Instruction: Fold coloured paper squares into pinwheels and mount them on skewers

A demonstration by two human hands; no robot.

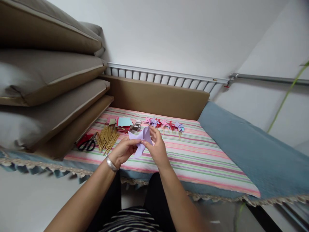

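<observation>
A lilac paper pinwheel [139,150] is held up between both hands, its points folded in toward the middle. My left hand [124,149] pinches it near the centre with the thumb on top. The thumb of my right hand [155,145] presses at the same centre, with the fingers behind the right side of the paper. Left of the hands lie a pile of thin wooden sticks [107,139] and black-handled scissors [87,145]. Beyond the hands are a stack of coloured paper squares [124,122] and a row of finished paper pinwheels [164,123] in lilac, pink and red.
Small metallic items [136,126] sit by the paper stack. Everything lies on a striped cloth [193,154] over a blue cover [253,148]. Stacked cushions [53,71] rise at the left, and a brown cushion [156,96] leans against the radiator [166,75] at the back.
</observation>
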